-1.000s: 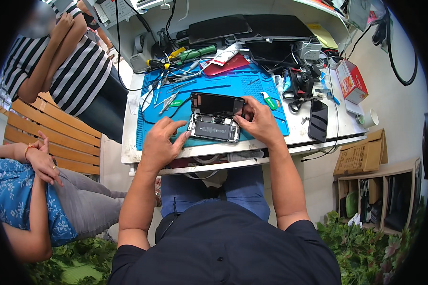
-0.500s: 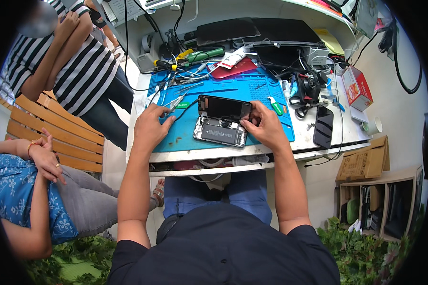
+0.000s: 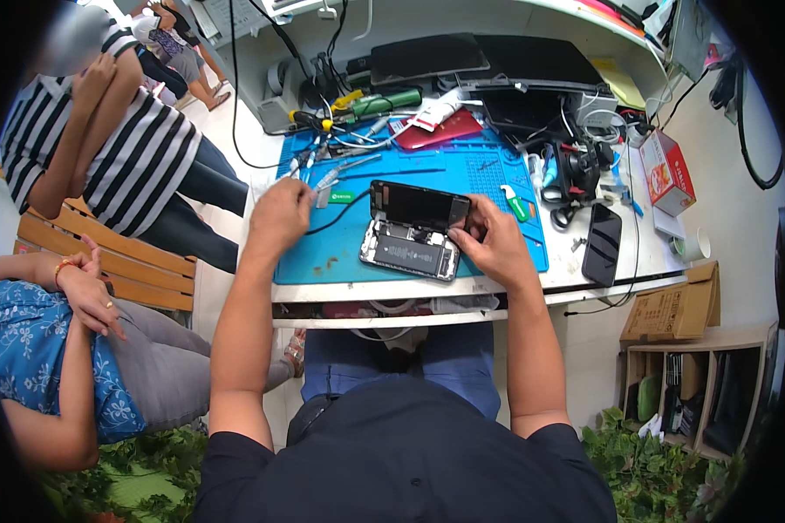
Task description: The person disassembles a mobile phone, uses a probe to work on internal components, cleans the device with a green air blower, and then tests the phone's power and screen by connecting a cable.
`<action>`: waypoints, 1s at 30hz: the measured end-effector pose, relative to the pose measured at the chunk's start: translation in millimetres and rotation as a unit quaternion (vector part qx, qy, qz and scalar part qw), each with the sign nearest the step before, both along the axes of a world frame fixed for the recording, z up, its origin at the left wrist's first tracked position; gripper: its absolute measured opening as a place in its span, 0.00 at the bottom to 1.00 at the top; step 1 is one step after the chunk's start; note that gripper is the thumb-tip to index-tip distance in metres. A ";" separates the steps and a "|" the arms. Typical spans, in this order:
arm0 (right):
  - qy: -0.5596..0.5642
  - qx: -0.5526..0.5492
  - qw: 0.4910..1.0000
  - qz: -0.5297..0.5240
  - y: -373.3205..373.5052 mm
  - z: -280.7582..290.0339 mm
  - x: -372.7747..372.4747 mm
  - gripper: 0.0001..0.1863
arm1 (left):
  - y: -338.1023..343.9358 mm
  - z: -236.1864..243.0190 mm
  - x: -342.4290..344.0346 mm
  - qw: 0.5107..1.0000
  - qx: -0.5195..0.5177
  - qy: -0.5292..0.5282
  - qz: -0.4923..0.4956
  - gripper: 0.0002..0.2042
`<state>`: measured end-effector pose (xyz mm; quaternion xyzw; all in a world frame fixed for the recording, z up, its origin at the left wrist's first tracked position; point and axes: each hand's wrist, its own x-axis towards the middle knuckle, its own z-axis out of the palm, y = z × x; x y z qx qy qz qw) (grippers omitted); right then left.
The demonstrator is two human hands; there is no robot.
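An opened black smartphone point(image 3: 410, 251) lies on the blue mat point(image 3: 318, 261), its battery and inner parts exposed, with the screen part point(image 3: 414, 205) raised along the back. My right hand point(image 3: 495, 242) grips the raised screen at its right end. At the mat's left side, beside several thin metal tools point(image 3: 333, 174), my left hand point(image 3: 279, 213) has its fingers bent together; what they hold, if anything, I cannot make out. A green-labelled piece point(image 3: 342, 197) and a black cord lie between this hand and the phone. Another green-handled tool point(image 3: 519, 206) is right of the phone.
Pliers, green tool point(image 3: 388, 103), red pouch point(image 3: 436, 133), dark screens point(image 3: 532, 61) and cables crowd the back. A second phone point(image 3: 602, 244) and red-white box point(image 3: 665, 174) sit right. Two people point(image 3: 113, 148) point(image 3: 35, 349) are at my left. A cardboard box point(image 3: 663, 309) tops low shelving.
My left hand has left the phone's left side and moved up and left toward the tools, its fingers drawing together. My right hand stays on the raised screen.
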<state>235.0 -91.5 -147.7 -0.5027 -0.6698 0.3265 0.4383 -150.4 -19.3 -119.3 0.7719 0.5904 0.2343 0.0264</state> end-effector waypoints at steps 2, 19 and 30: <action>0.003 -0.001 1.000 0.002 -2.4 -2.5 -0.7 0.29 | 3.3 2.5 -0.6 0.999 0.003 -0.035 0.032 0.10; 0.011 -0.018 0.999 0.030 -0.6 4.1 5.9 0.26 | 22.9 16.4 30.9 1.000 0.022 -0.013 0.000 0.15; 0.034 -0.001 0.999 0.034 0.4 2.2 6.7 0.27 | 63.5 5.2 25.7 0.997 -0.067 -0.020 -0.042 0.11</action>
